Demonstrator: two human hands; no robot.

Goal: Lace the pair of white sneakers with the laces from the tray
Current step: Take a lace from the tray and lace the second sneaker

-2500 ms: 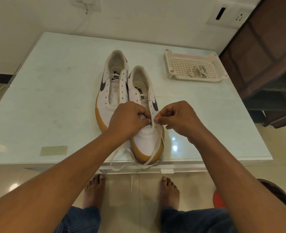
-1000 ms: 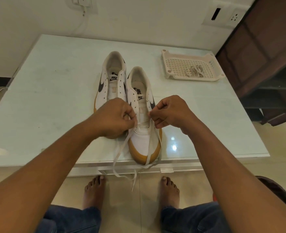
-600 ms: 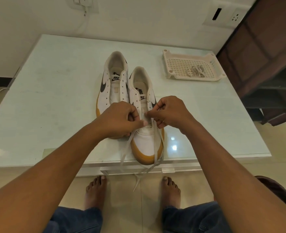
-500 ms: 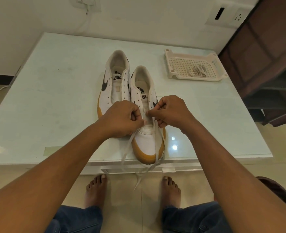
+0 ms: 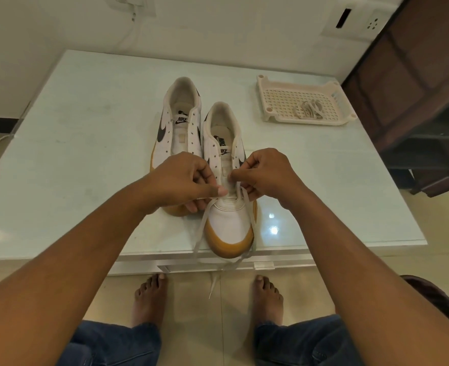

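2 hands (image 5: 181, 180) (image 5: 268, 175) curled — pinching lace (image 5: 201, 228).

I only get one head cam. It sits close above the near edge of the table (image 5: 86, 159), facing steeply down.

White sneakers (image 5: 226, 180) with black swooshes and tan soles, cream perforated tray (image 5: 265, 88), pale green table (image 5: 86, 154).

Home room: my bare feet (image 5: 149, 299) on tiled floor (image 5: 199, 307), wall sockets (image 5: 358, 19) upper right, wooden cabinet (image 5: 424, 88) right.
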